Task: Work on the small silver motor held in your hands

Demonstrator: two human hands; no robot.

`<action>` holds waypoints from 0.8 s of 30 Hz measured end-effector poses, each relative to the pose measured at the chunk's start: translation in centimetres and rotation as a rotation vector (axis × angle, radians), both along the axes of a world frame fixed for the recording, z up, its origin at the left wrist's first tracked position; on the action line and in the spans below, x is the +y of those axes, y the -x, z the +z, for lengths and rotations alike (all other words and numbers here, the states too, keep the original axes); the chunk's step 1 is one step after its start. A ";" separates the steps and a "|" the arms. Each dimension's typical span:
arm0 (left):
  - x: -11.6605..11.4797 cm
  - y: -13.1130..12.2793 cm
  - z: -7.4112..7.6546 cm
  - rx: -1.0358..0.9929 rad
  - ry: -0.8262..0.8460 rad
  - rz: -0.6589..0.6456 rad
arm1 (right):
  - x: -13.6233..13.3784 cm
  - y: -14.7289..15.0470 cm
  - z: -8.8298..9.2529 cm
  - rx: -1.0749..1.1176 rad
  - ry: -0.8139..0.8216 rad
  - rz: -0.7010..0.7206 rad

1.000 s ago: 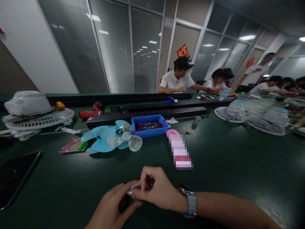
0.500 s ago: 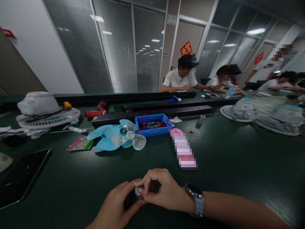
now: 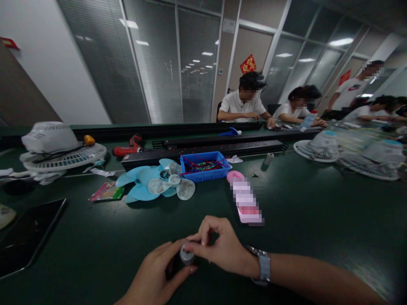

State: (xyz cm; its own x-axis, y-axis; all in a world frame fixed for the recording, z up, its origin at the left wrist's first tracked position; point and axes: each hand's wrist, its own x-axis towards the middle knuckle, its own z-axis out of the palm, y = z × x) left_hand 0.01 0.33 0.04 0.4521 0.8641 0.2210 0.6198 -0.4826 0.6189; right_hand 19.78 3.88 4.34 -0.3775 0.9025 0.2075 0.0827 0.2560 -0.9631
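Low in the middle of the view, my left hand point(image 3: 152, 275) is wrapped round a small dark cylindrical part point(image 3: 178, 264) with a round silvery end point(image 3: 187, 255). My right hand point(image 3: 219, 248), with a watch at its wrist, pinches that silvery end between thumb and fingertips. Both hands hover just above the dark green table point(image 3: 318, 220). Most of the part's body is hidden by my fingers.
Light blue and clear fan blades point(image 3: 152, 184) lie ahead, beside a blue bin of wired boards point(image 3: 205, 166). White fan guards point(image 3: 62, 154) stand at the left, a red drill point(image 3: 129, 148) behind. A dark tablet point(image 3: 28, 237) lies at the left edge. Several people sit across the table.
My right hand's fingers have shifted on the silvery end, lifting a little, and more of that end shows. The view has swung slightly to the left.
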 end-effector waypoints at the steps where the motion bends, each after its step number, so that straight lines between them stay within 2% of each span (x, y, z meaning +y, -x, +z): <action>1: 0.0 0.0 0.1 0.008 0.008 0.006 | 0.5 -0.2 0.0 0.055 0.014 -0.066; 3: -0.1 0.0 0.1 0.026 0.031 0.022 | 1.9 -0.9 -0.3 0.090 0.016 -0.186; 5: -0.1 0.0 0.0 0.034 0.052 0.032 | 3.5 -1.7 -0.8 0.027 0.050 -0.229; 9: -0.1 0.2 -0.3 0.015 0.064 0.022 | 5.3 -2.9 -2.6 -0.115 0.078 -0.195; 12: 0.0 0.2 -0.3 0.023 0.063 0.026 | 5.5 -3.3 -3.7 -0.184 0.073 -0.168; 15: 0.0 0.1 -0.2 0.044 0.068 0.038 | 5.5 -3.6 -4.2 -0.253 0.010 -0.214; 19: -0.1 0.1 0.0 0.054 0.073 0.039 | 5.5 -3.9 -4.1 -0.319 -0.085 -0.256; 24: -0.1 0.0 0.2 0.049 0.088 0.040 | 5.4 -3.8 -3.8 -0.364 -0.099 -0.304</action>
